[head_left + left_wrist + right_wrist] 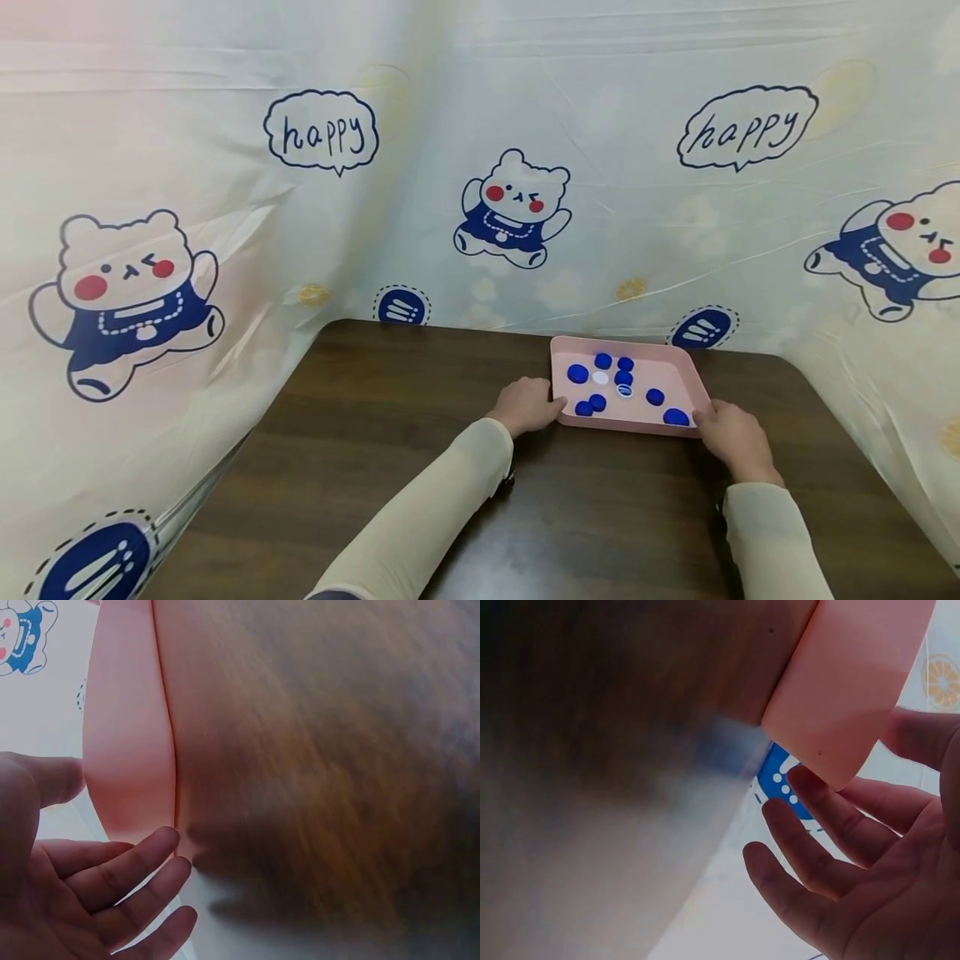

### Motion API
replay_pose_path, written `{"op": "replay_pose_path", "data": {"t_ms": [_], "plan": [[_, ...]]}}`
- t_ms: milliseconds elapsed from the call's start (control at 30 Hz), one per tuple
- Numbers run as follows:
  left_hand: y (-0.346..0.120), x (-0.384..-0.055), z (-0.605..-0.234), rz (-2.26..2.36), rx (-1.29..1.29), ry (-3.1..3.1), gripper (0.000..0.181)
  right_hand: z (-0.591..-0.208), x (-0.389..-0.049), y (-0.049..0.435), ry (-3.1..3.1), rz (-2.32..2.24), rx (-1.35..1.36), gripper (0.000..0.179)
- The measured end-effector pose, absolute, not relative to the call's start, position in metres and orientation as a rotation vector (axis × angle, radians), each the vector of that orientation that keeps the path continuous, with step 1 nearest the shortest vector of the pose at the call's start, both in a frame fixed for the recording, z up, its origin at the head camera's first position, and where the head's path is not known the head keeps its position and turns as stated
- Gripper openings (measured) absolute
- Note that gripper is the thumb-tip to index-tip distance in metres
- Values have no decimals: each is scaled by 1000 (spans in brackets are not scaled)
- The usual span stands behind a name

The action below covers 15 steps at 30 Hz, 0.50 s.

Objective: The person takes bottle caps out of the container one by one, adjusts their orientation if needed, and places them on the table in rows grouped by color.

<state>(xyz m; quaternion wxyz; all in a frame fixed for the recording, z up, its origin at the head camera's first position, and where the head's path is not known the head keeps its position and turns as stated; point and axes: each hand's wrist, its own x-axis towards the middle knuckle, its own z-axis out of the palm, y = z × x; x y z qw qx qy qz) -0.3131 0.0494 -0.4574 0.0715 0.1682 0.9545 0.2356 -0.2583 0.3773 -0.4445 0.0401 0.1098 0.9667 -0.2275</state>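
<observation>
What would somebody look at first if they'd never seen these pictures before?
Probably the pink tray, right of centre in the head view near the far edge of the dark table, with blue round pieces scattered in it and the left hand and right hand holding its near corners. Next, perhaps, the winking bears with red cheeks on the pale cloth behind and beside the table.
</observation>
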Motion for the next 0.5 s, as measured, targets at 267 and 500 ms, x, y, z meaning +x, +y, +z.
{"op": "replay_pose_path", "data": {"t_ms": [267,500], "plan": [[47,-313,-459,785,512,2872,37,-446,-260,384,3016,-695,334,43],[46,-313,-462,792,541,2869,41,-449,-260,388,2986,-704,344,46]]}}
